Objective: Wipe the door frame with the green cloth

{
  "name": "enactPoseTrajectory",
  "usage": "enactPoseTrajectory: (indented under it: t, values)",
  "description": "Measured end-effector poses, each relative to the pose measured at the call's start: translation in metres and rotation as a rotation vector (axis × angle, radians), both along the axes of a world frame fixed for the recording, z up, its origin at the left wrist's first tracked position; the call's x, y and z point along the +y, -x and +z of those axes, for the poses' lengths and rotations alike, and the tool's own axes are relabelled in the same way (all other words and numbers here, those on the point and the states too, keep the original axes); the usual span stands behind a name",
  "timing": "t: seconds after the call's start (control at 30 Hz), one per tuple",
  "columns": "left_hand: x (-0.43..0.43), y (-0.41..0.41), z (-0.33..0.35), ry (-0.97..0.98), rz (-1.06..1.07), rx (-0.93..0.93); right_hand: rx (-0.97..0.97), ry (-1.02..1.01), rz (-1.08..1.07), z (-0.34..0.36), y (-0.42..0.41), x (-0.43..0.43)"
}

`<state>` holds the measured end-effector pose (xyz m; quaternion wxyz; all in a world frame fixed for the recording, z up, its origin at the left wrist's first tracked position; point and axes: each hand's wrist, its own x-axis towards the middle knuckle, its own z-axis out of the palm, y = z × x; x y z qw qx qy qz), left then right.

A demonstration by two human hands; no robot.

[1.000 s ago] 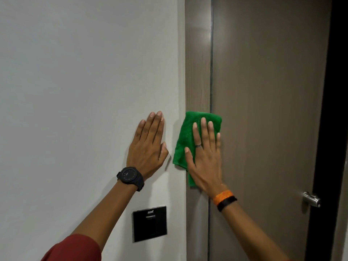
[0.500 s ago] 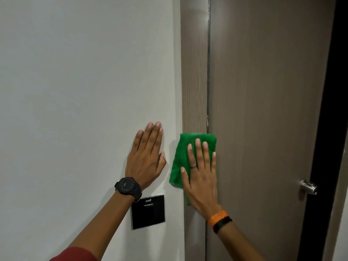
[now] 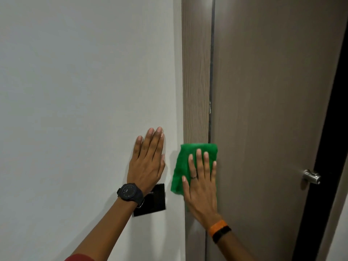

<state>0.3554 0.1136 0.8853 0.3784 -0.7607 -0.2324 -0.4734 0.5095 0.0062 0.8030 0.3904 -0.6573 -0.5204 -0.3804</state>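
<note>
The door frame (image 3: 195, 76) is a vertical wood-grain brown strip between the white wall and the brown door. A green cloth (image 3: 183, 162) lies flat over the frame at waist height, overlapping the wall edge and the door edge. My right hand (image 3: 202, 183) presses flat on the cloth, fingers pointing up, a ring on one finger and orange and black bands at the wrist. My left hand (image 3: 147, 161) rests flat on the white wall just left of the frame, fingers together and pointing up, a black watch on the wrist.
A black wall plate (image 3: 154, 200) sits on the white wall (image 3: 84, 91) under my left wrist. The brown door (image 3: 273, 110) carries a metal handle (image 3: 311, 177) at the right. A dark gap runs along the door's right edge.
My right hand has slid the green cloth down the frame. My left hand has come lower on the wall, and its wrist now covers part of the black plate.
</note>
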Motion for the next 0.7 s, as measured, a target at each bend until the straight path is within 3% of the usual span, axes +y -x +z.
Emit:
enactPoseTrajectory:
  t: [0.1,0.33,0.4,0.57,0.7]
  values:
    - [-0.001,0.0,-0.012,0.003,0.014,0.027,0.005,-0.001,0.005,0.008,-0.004,0.004]
    - [-0.004,-0.007,-0.016,0.063,0.002,-0.001,-0.076,-0.146,-0.01,0.109,-0.017,0.021]
    - [-0.005,-0.007,-0.026,0.091,-0.015,-0.015,-0.048,-0.133,0.007,0.076,-0.015,0.021]
    - [-0.011,0.0,-0.063,0.118,-0.01,0.015,0.043,0.056,-0.015,-0.092,0.002,-0.002]
    - [-0.012,0.001,-0.078,0.125,0.009,0.031,0.029,0.071,-0.043,-0.079,-0.002,-0.002]
